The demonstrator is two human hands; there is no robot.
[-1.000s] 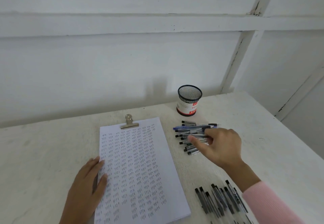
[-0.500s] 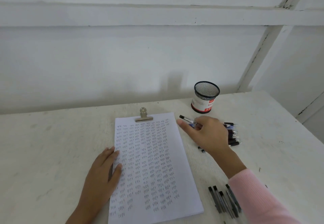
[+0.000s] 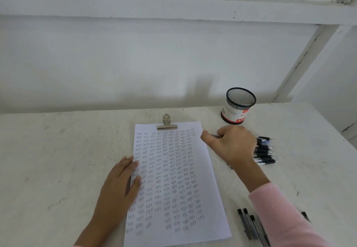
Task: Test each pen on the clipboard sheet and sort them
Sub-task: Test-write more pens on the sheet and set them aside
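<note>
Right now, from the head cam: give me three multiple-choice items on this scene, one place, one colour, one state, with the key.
1. Where does the mesh cup stand relative to the sheet?
A. on it
B. to its left
C. beyond its top right corner

2. What colour is the sleeve on the right arm?
A. blue
B. pink
C. green

3. What is the left hand doing?
A. lying flat on the sheet's left edge
B. gripping a pen
C. raised well above the table

Key:
1 C: the cup stands apart from the paper, past that corner.
2 B: the knit cuff is plainly pink.
3 A: its straight fingers rest on the paper's edge and hold nothing.
</note>
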